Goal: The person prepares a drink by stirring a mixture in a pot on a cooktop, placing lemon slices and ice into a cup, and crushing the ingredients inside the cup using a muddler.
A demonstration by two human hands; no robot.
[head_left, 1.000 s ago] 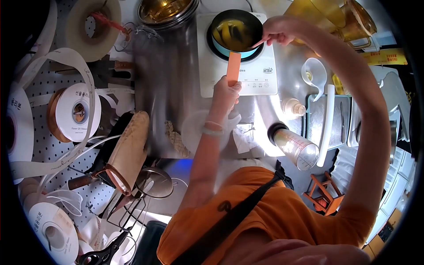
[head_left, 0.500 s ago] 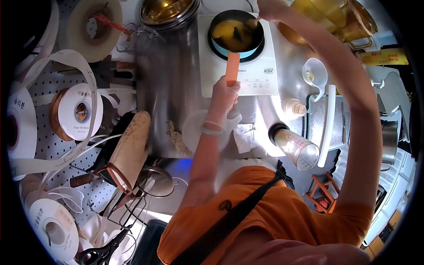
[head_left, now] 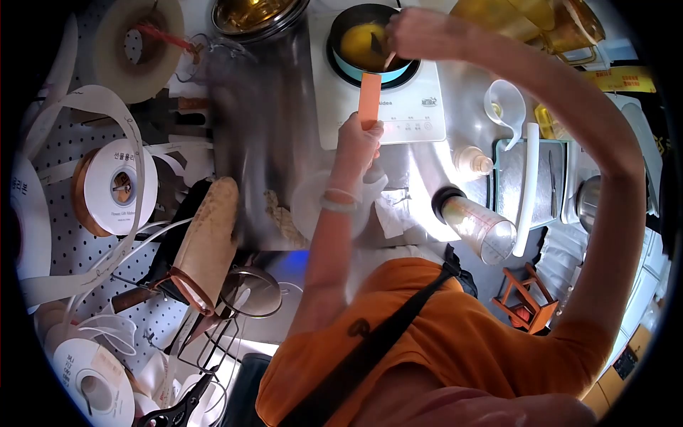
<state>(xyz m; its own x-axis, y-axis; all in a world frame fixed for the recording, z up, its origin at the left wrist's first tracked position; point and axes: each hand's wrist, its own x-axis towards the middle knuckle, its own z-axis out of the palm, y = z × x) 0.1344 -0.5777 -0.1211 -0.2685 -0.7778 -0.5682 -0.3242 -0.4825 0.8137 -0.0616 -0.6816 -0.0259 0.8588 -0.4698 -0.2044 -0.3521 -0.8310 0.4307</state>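
Observation:
My left hand is wrapped round the orange handle of a small pan, turquoise outside and dark inside. Yellow liquid with a dark patch lies in the pan, which rests on a white induction cooker. Over the pan's right edge, my right hand is closed on a thin utensil that reaches down into the pan. Its lower end is hard to make out.
To the right are a white measuring cup, a small bottle, a clear graduated container and a glass-edged tray. Ribbon spools and a brown-beige cloth sleeve are at the left. Metal bowls stand at the upper left.
My right hand has moved from the pan's far right side down and left, over its right rim, with the utensil. My left hand keeps its hold on the handle. The view has shifted slightly.

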